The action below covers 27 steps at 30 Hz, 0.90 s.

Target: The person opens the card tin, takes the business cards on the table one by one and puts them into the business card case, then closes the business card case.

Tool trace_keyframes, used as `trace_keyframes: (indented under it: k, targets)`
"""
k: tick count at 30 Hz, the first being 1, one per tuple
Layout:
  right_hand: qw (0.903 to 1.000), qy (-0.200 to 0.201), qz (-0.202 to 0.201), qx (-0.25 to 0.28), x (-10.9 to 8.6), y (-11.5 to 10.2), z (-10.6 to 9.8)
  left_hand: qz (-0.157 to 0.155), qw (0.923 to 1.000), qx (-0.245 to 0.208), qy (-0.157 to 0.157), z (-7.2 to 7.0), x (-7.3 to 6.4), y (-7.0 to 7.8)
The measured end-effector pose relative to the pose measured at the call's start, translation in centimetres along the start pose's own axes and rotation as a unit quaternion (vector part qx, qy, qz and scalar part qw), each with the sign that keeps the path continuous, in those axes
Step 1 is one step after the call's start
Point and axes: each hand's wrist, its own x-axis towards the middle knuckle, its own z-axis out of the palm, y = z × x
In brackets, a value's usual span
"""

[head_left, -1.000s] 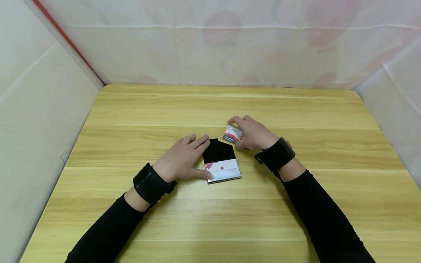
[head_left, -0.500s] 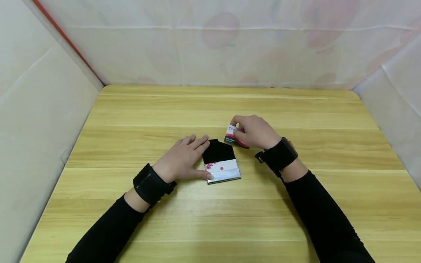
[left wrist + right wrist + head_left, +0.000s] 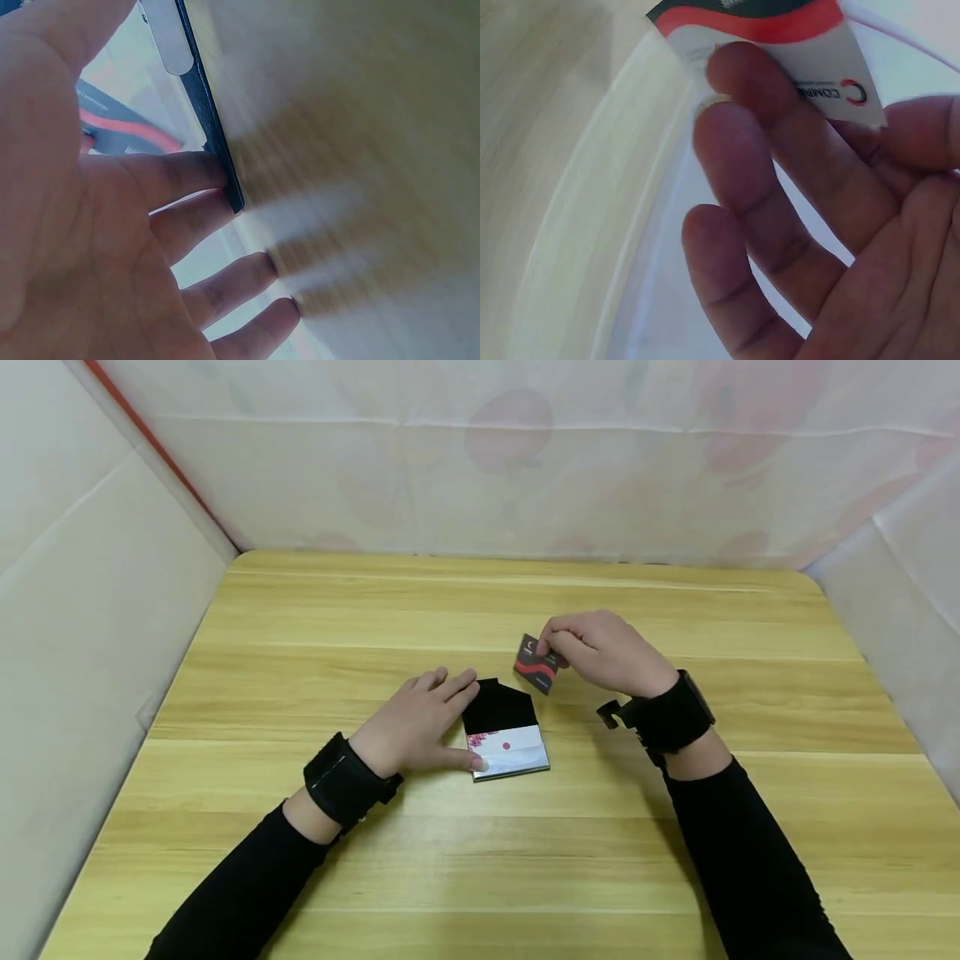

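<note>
My right hand (image 3: 603, 647) pinches a business card (image 3: 531, 670) by its upper right edge, just beyond the card case. Its dark face with a red wave shows in the head view; the right wrist view shows the same card (image 3: 817, 64) with a white side and a red band. On the table lies an open business card case (image 3: 504, 710), its black lid flipped back. A white card with pink flowers (image 3: 517, 748) sits inside it. My left hand (image 3: 412, 727) rests at the case's left side, fingers straight at the lid and thumb on the lower left corner.
The case lies on a light wooden table (image 3: 375, 877). Pale cloth walls (image 3: 360, 477) with faint red prints rise behind and beside the table. Black bands (image 3: 667, 710) sit on both wrists.
The right hand has risen slightly and shifted right, turning the business card from its mostly white face to its dark face. The left hand and the case have stayed put.
</note>
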Motion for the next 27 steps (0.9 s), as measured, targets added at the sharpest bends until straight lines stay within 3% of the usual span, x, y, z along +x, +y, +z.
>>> trace_keyframes:
  k: [7,14,20,27]
  targets:
    - [0.9960,-0.062,-0.063,-0.016,0.1,0.4,0.7,-0.008,1.0000,-0.002,-0.006,0.2,0.1,0.0]
    - [0.9918,-0.111,-0.063,-0.008,0.2,-0.4,1.2,-0.014,0.9999,-0.004,-0.009,0.2,0.2,0.0]
    - [0.9832,-0.161,-0.083,-0.027,0.5,-1.1,2.8,-0.017,0.9998,-0.008,-0.011,0.2,0.1,0.0]
    - [0.9804,-0.172,-0.087,-0.040,0.9,-1.3,4.2,-0.012,0.9998,-0.013,-0.002,0.2,0.3,-0.1]
